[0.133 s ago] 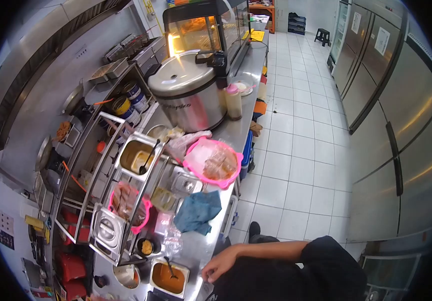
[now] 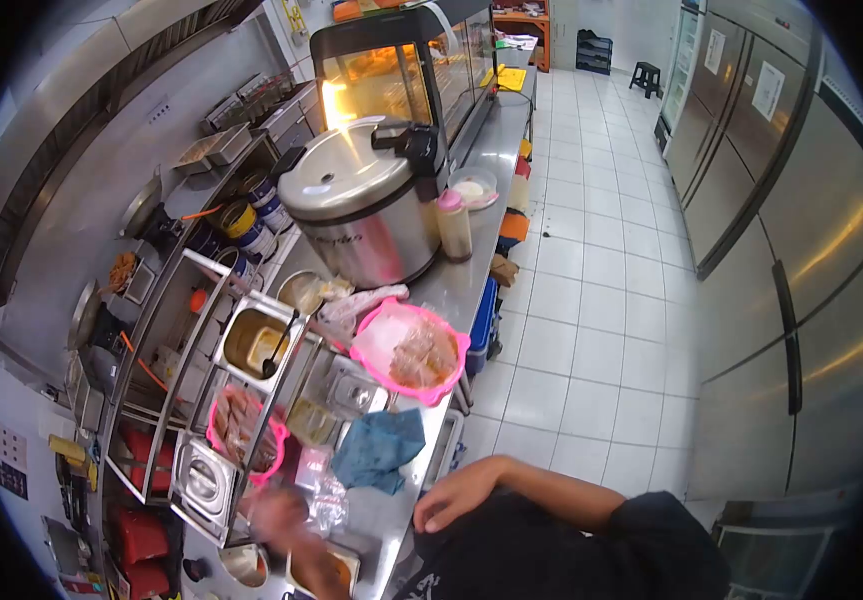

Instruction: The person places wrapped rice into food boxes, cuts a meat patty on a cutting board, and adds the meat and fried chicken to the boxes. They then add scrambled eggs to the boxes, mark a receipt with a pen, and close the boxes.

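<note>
My left hand (image 2: 279, 515), smeared by motion, reaches over the near end of the steel counter. It partly covers a steel pan of orange sauce (image 2: 349, 572), and the small dark cup of yellowish food is hidden behind it. Its fingers are too blurred to read. By the counter's edge, against my dark shirt, my right hand (image 2: 454, 496) hangs with loosely bent fingers and nothing visible in them. Near the hands are clear plastic bags (image 2: 328, 502), a blue cloth (image 2: 379, 450) and a lidded steel pan (image 2: 203, 482).
A pink basin (image 2: 363, 352) with bagged food sits farther along the counter, before a large steel cooker (image 2: 361, 225) and a squeeze bottle (image 2: 454, 225). A metal rack (image 2: 179, 345) holds a pan with a ladle and a pink basket (image 2: 273, 455). Steel refrigerators (image 2: 751, 370) line the right.
My left hand has come into view from the bottom, over the sauce pan and cup. My right hand has shifted slightly up in view. The whole view has shifted a little.
</note>
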The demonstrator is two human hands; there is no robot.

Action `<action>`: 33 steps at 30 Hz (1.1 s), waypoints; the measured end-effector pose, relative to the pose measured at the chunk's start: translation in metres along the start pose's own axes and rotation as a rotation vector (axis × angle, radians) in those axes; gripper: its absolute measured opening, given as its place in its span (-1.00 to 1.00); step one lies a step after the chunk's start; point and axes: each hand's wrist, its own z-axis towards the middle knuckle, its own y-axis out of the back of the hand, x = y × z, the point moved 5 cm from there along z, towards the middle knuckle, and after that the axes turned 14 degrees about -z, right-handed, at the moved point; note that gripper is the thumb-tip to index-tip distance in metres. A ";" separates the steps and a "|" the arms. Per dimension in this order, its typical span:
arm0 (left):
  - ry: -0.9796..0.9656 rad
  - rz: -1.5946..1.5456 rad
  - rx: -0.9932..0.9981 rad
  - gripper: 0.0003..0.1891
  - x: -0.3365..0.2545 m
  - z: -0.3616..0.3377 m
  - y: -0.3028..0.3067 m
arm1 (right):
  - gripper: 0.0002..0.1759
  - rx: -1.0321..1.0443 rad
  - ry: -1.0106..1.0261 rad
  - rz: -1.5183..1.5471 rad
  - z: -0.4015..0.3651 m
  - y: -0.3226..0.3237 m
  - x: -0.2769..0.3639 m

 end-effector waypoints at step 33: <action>0.999 -0.099 0.808 -0.69 0.337 0.080 -0.708 | -0.68 -1.312 0.191 -1.331 -0.481 0.856 0.214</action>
